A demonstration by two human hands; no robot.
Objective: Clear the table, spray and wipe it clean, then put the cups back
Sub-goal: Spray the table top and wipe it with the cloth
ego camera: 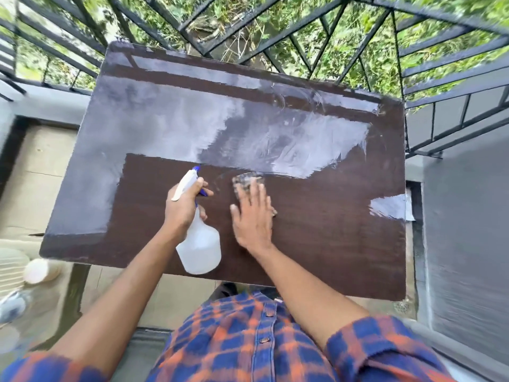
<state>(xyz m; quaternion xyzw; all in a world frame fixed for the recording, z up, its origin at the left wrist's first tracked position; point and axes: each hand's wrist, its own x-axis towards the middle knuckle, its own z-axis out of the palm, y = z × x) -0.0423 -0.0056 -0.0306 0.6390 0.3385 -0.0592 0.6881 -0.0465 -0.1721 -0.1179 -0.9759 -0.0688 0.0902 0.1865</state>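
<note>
A dark brown table [330, 230] fills the middle of the head view, its far half shiny and streaked with wet smears. My left hand [181, 208] grips a white spray bottle [201, 246] by the neck, its blue nozzle pointing toward the far side. My right hand [253, 216] lies flat, fingers spread, pressing a checked cloth [246, 181] onto the tabletop just right of the bottle. White cups [41, 270] stand off the table at the lower left, blurred.
A black metal railing [303, 42] with greenery behind it runs along the table's far side and right. A grey wall [465, 230] stands to the right. A ribbed white object [11, 268] sits at the lower left by the cups.
</note>
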